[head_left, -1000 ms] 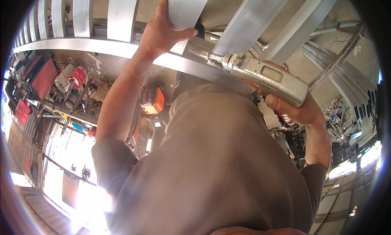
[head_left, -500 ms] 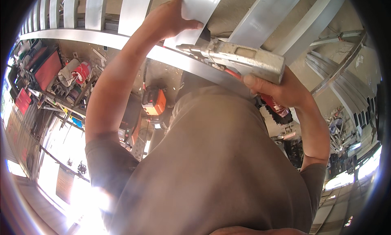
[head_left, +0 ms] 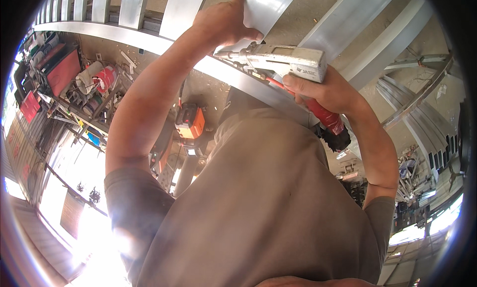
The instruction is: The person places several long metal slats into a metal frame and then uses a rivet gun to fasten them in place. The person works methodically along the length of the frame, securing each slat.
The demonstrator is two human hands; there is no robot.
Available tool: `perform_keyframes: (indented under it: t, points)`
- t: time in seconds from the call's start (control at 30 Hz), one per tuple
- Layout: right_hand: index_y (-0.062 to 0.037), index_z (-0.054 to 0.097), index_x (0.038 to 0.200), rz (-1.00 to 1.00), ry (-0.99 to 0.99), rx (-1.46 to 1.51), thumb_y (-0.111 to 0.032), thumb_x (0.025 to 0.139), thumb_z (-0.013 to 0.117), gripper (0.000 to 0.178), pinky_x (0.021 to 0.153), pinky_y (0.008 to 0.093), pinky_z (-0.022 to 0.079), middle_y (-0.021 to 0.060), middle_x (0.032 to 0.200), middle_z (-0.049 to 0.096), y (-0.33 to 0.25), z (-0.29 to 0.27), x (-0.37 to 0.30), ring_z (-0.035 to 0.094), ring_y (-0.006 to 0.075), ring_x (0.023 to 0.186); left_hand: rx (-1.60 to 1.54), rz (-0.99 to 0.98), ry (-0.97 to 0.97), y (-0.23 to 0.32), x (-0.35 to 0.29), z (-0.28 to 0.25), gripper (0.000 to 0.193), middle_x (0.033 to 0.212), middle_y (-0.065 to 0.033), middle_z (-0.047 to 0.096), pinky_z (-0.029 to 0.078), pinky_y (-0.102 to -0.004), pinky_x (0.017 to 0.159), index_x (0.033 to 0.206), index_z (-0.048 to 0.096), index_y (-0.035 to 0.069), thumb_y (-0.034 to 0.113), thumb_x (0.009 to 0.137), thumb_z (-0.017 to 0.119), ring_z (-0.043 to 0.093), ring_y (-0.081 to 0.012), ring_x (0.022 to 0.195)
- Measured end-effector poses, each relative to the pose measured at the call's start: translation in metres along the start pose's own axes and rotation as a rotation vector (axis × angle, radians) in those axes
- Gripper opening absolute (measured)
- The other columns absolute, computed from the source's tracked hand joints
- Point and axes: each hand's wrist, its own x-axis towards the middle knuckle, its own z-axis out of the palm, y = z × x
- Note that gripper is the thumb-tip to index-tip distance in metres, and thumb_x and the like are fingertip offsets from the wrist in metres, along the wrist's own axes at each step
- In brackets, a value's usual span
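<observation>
My L hand [head_left: 221, 24] spread across metal slat [head_left: 272, 7] beyond the rail [head_left: 234, 77], can't tell if pinching; R hand [head_left: 332, 92] wrapped round red-&-silver tool [head_left: 280, 59] over rail!

A metal workshop. Bright slats [head_left: 271, 11] sit side by side along a rail [head_left: 233, 77], a white-cased tool [head_left: 290, 58] with a red handle is held over it, and tubes [head_left: 412, 113] with open ends lie stacked at the right. Scraps [head_left: 128, 61] litter the floor [head_left: 207, 95] near an orange-and-black machine [head_left: 190, 122]. Leftward are a cluttered bench [head_left: 82, 119] and a ribbed wall [head_left: 22, 153].
</observation>
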Motion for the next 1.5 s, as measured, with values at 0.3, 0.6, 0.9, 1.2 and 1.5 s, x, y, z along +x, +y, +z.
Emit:
perform_keyframes:
  t: [0.3,0.6,0.9,1.2,1.5]
  points:
    - [-0.0024,0.057,0.143,-0.001,-0.028,-0.013,-0.033,0.099,0.070,0.055,0.068,0.0297,0.054,0.0069,0.115,0.072,0.002,-0.001,0.005,0.063,0.0127,0.088,-0.015,0.008,-0.001,0.001,-0.002,-0.003,0.091,0.110,-0.0209,0.074,0.056,-0.0461,0.087,0.138,0.048,0.000,0.052,0.071,0.082,0.073,-0.0377,0.102]
    - [-0.0032,0.059,0.141,-0.005,-0.030,-0.038,-0.035,0.099,0.069,0.054,0.069,0.0306,0.054,0.0066,0.114,0.073,0.004,0.000,0.008,0.064,0.0132,0.087,-0.002,0.006,0.005,0.009,-0.006,-0.012,0.092,0.110,-0.0209,0.074,0.056,-0.0463,0.087,0.138,0.048,0.000,0.053,0.071,0.082,0.073,-0.0379,0.102]
    - [-0.0043,0.060,0.140,0.021,-0.026,-0.067,-0.035,0.098,0.070,0.053,0.067,0.0307,0.054,0.0057,0.108,0.072,0.004,0.000,0.009,0.062,0.0131,0.077,-0.053,0.042,-0.030,0.008,-0.008,-0.015,0.088,0.113,-0.0199,0.074,0.056,-0.0458,0.088,0.134,0.050,0.001,0.053,0.072,0.083,0.073,-0.0378,0.102]
    - [-0.0047,0.059,0.142,0.006,-0.033,-0.067,-0.034,0.099,0.070,0.053,0.068,0.0302,0.054,0.0057,0.112,0.073,0.004,0.001,0.007,0.063,0.0132,0.081,-0.065,0.035,-0.005,0.002,-0.005,-0.007,0.084,0.112,-0.0205,0.074,0.056,-0.0456,0.088,0.131,0.051,0.000,0.051,0.072,0.083,0.073,-0.0377,0.102]
    - [-0.0064,0.056,0.146,0.011,-0.050,-0.058,-0.030,0.099,0.070,0.054,0.069,0.0302,0.054,0.0052,0.116,0.072,-0.002,0.001,0.003,0.062,0.0124,0.091,-0.033,0.047,0.002,-0.001,-0.003,-0.006,0.085,0.111,-0.0207,0.074,0.055,-0.0464,0.088,0.131,0.051,0.000,0.053,0.073,0.083,0.073,-0.0380,0.102]
